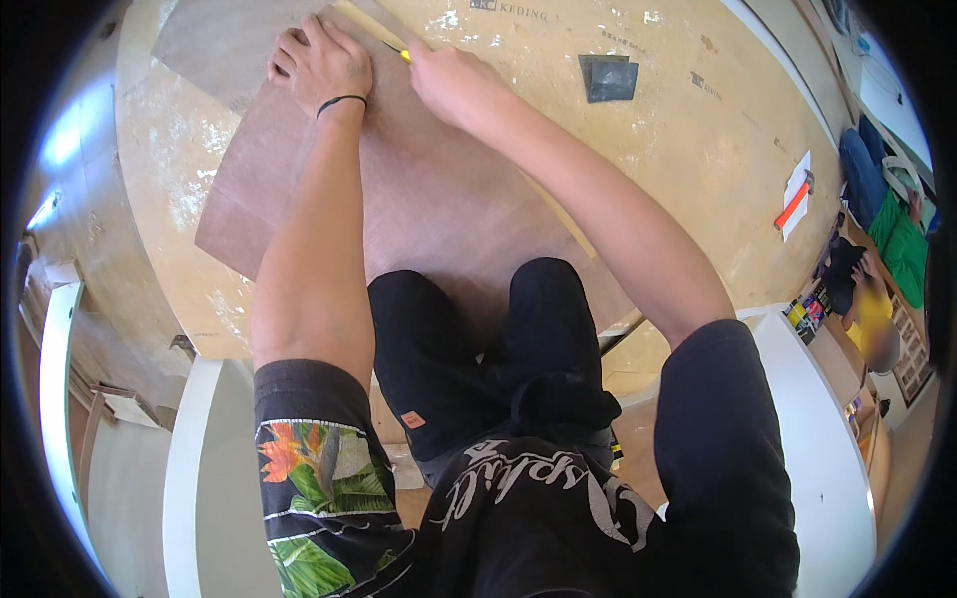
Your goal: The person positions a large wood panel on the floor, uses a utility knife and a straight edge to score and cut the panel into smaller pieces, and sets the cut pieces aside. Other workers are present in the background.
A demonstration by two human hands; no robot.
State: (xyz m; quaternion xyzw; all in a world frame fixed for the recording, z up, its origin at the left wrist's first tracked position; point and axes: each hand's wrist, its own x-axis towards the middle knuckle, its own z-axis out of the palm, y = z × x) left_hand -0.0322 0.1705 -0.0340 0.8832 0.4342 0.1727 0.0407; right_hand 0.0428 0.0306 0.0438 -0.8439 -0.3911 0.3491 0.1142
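A large thin brown wood-look sheet [429, 189] lies at an angle over a pale yellow board, its near part reaching my knees. My left hand [324, 65], with a black band at the wrist, presses down on the sheet near its far edge, fingers apart and partly bent. Just right of it, my right hand [451, 85] is closed around a yellow utility knife [405, 57]. The knife's tip points toward a narrow strip [371, 22] running along the sheet's edge. Most of the knife's handle is hidden in my fist.
Two dark rectangular pieces [608, 78] lie on the yellow board [688, 149]. A hammer with an orange-red handle [793, 204] rests on white paper farther right. Beyond the board's right edge, other people [877, 319] are partly visible. White panels [194, 478] stand below the board.
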